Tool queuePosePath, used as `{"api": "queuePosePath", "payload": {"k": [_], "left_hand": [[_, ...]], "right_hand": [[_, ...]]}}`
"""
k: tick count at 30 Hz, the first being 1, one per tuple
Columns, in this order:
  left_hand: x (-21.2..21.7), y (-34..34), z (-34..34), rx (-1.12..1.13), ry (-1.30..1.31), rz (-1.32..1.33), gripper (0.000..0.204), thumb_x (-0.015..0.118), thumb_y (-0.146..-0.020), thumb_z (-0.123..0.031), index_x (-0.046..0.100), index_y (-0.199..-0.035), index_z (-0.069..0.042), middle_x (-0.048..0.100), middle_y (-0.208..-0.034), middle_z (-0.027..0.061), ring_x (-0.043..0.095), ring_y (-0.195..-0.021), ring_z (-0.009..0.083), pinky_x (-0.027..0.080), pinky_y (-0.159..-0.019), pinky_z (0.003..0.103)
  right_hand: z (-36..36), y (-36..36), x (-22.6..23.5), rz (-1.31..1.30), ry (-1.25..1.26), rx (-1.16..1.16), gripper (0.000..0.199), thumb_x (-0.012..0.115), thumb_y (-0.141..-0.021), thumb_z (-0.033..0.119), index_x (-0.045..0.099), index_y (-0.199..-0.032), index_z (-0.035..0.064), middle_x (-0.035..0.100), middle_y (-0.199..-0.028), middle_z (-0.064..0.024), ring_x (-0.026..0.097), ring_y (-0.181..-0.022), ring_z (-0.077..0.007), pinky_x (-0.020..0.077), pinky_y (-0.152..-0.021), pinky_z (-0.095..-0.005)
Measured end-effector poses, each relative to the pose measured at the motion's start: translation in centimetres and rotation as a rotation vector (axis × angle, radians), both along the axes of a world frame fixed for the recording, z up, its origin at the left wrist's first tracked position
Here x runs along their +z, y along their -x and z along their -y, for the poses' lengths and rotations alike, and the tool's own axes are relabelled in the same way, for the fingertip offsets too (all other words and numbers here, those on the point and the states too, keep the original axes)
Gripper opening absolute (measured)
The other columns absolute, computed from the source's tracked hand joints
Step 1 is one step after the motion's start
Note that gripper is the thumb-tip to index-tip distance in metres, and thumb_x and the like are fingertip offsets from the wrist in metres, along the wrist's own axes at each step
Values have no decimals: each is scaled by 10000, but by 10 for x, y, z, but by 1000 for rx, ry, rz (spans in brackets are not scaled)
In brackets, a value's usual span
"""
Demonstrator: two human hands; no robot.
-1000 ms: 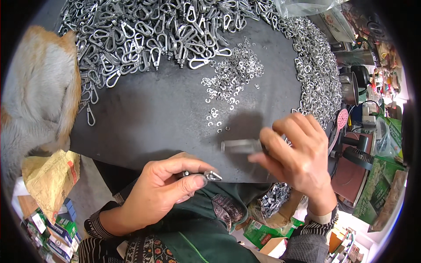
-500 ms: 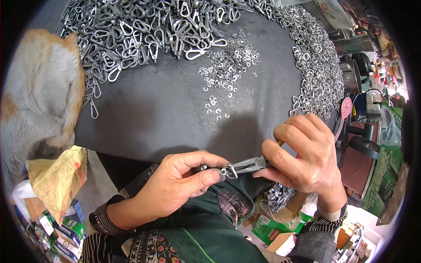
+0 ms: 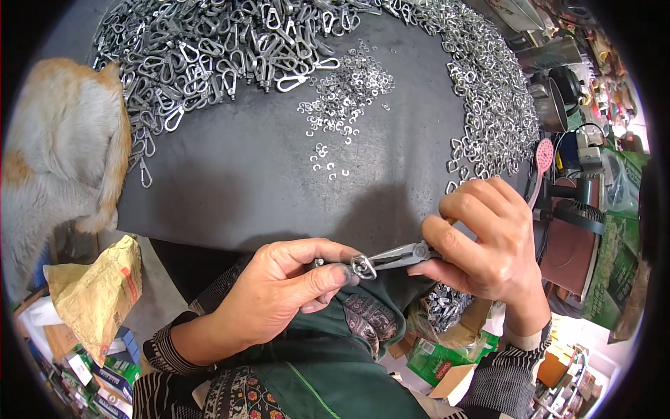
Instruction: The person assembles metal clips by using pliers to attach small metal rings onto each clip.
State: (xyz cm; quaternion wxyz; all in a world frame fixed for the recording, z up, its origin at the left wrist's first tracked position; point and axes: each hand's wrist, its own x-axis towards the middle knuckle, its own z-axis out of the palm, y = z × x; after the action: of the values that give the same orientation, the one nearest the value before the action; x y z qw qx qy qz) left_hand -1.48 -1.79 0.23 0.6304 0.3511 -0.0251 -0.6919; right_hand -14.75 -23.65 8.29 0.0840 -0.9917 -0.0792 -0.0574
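My left hand pinches a metal snap hook between thumb and bent fingers; most of it is hidden in the hand. At its end, just past the thumb tip, is a small shiny loop-shaped ring. My right hand is closed round the handles of a pair of pliers. Their narrow jaws point left and reach the ring's fitting; whether they grip a small clip there is too fine to tell. Beyond my hands, small C-shaped clips lie scattered on the dark table.
A large heap of snap hooks covers the far left of the table. Many metal rings line the right side. An orange and white cat lies at the left edge. A pink-headed brush-like thing and a small fan stand right.
The ring at the hook's end has turned to show its opening more fully. The pliers' jaws have shifted slightly beside it. My view has moved a little, sliding the table things left.
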Motion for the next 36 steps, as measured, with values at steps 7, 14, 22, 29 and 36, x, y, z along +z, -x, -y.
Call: {"api": "queuePosePath", "payload": {"k": [7, 14, 22, 29, 36], "left_hand": [[-1, 4, 4, -78, 12, 155, 193, 618, -977, -87, 659, -1131, 22, 635, -904, 49, 491, -687, 55, 361, -562, 203], [-10, 20, -11, -193, -31, 412, 171, 571, -976, -47, 642, -1121, 10, 637, -861, 47, 487, -662, 44, 366, -562, 191], [-116, 16, -59, -52, -296, 530, 263, 422, -1051, -129, 566, -1208, 26, 636, -891, 75, 477, -632, 80, 397, -555, 223], [-63, 32, -35, -223, -104, 542, 227, 535, -992, -39, 666, -1176, -18, 703, -940, 64, 559, -667, 57, 480, -628, 214], [-17, 19, 2, -88, 114, 728, 284, 552, -947, 40, 676, -1199, -4, 727, -938, 105, 582, -614, 75, 493, -589, 211]], "right_hand": [[-8, 11, 0, 14, 29, -27, 333, 773, -722, 355, 617, -852, 91, 533, -768, -24, 524, -652, -191, 373, -558, -340], [-33, 50, -19, -167, -150, -195, 315, 768, -753, 326, 618, -887, 84, 514, -784, -20, 522, -722, -200, 393, -634, -335], [10, 71, -86, 155, 91, -813, 217, 732, -717, 62, 638, -911, 50, 616, -807, -101, 616, -766, -302, 489, -678, -410], [28, 63, -74, 111, 123, -913, 145, 711, -727, 40, 617, -837, 34, 604, -811, -132, 619, -719, -340, 488, -640, -430], [32, 59, -74, 37, 39, -901, 180, 740, -778, 60, 630, -910, 10, 596, -833, -138, 612, -722, -364, 479, -639, -441]]}}
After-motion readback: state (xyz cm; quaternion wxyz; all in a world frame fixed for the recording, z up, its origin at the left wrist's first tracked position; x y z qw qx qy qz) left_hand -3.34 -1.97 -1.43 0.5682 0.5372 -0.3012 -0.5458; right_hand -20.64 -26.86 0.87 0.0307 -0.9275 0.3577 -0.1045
